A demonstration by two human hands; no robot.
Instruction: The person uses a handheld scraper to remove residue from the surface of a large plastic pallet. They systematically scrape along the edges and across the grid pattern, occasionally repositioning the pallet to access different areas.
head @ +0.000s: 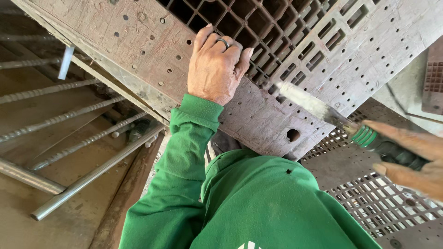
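At centre frame, the left hand (215,65) gripped the ribbed edge of the formwork panel (286,60). At right, the right hand (413,154) clenched a scraper (323,110); keeping its blade flat against the panel would likely scrape best.

One head-worn camera looks steeply down, close over the green sweatshirt (258,203) at six o'clock; the perforated formwork panel (152,50) fills twelve, ribbed steel rebar (60,117) at nine.
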